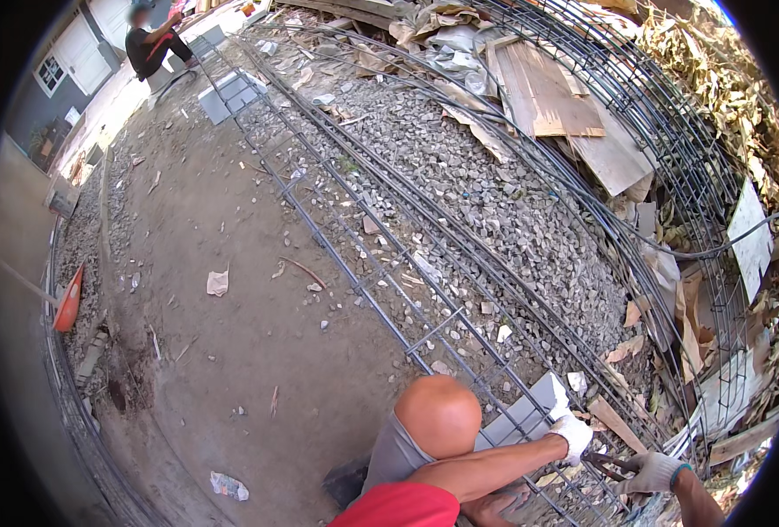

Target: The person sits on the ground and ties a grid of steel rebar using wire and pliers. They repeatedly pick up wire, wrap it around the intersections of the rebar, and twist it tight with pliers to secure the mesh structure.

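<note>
A long cage of steel rebar (pixel 365 288) runs from the upper left down to my hands, with crosswise ties between its bars. My left hand (pixel 572 436), in a white glove, is closed at the near part of the cage; what its fingers hold is hidden. In a similar glove, my right hand (pixel 653 472) grips dark pincers (pixel 607 463), their jaws close to the left hand and the bars. A grey hollow block (pixel 521 415) lies under the cage beside my left hand. My bare knee (pixel 439 416) stands just left of the bars.
Gravel (pixel 521 220) and loose bars lie right of the cage, with bundled rebar mesh (pixel 670 114) and plywood (pixel 543 88) beyond. Another grey block (pixel 231 97) supports the far end, near a seated person (pixel 154 44). An orange shovel (pixel 69 300) leans at left.
</note>
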`<state>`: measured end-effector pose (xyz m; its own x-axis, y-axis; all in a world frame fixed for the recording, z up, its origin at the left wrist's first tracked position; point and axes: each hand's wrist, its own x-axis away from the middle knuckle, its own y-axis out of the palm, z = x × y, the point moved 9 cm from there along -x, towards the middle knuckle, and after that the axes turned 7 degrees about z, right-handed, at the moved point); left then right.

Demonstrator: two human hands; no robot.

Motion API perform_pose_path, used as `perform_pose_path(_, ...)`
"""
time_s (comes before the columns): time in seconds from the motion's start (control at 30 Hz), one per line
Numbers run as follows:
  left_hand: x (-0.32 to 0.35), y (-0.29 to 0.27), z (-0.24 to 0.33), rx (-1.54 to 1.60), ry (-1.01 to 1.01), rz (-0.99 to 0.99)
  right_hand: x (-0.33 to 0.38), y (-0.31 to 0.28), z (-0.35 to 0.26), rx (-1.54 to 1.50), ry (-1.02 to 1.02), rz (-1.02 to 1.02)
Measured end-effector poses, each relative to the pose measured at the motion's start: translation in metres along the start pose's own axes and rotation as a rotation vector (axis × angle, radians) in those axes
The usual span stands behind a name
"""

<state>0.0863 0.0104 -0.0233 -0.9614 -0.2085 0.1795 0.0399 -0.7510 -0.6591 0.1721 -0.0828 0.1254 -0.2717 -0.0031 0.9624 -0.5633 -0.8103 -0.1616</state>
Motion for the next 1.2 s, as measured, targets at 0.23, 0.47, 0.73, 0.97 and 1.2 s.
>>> perform_pose_path(0.23,-0.003,0.01,-0.005,0.003,-0.017,0.0,0.031,-0.019,-0.047,0.635,-0.258,0.819)
perform_pose_path(0.47,-0.004,0.007,-0.004,0.011,-0.013,0.036,0.028,-0.009,-0.03,0.746,-0.182,0.915)
perform_pose_path(0.73,-0.006,0.007,-0.002,0.012,-0.011,-0.03,-0.025,0.028,0.041,-0.445,0.091,0.203)
perform_pose_path(0.97,-0.003,0.001,-0.005,0.03,-0.038,-0.01,0.024,-0.015,-0.031,0.343,-0.073,0.457)
perform_pose_path(1.2,-0.007,0.002,-0.006,0.095,-0.009,-0.05,0.022,0.013,-0.006,-0.366,0.02,0.311)
